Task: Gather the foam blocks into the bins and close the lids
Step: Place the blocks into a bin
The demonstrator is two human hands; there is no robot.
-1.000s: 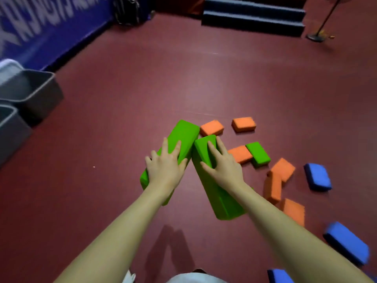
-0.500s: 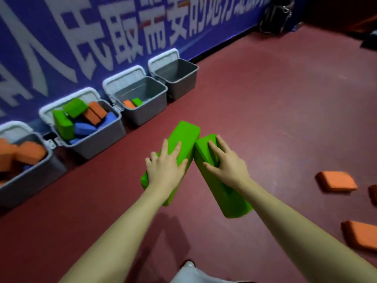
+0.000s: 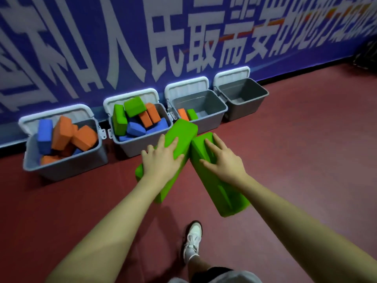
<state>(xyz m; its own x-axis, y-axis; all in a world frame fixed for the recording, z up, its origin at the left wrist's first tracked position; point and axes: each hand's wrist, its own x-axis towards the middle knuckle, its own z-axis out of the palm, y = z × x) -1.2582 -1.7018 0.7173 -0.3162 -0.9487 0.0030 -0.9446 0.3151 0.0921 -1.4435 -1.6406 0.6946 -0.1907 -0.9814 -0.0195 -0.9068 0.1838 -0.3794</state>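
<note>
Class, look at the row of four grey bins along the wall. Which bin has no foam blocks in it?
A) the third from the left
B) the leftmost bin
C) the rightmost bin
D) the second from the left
C: the rightmost bin shows only its bare grey inside, while the other three hold coloured blocks; the third bin has just an orange and a green one.

Four bins stood in a row along the foot of the wall [image 3: 183, 27], each lid tipped back against it. The leftmost bin [image 3: 67, 168] and the second bin [image 3: 134, 148] were heaped with blocks; the third bin [image 3: 214, 117] held two at its left end; the fourth bin [image 3: 244, 111] lay farthest right. Before the second and third bins, the left hand [image 3: 161, 162] and right hand [image 3: 222, 160] each lay on a long block, the left block [image 3: 181, 133] touching the right block [image 3: 226, 197] at the far ends. A shoe [image 3: 192, 240] stood on the floor [image 3: 306, 139] below them.
</note>
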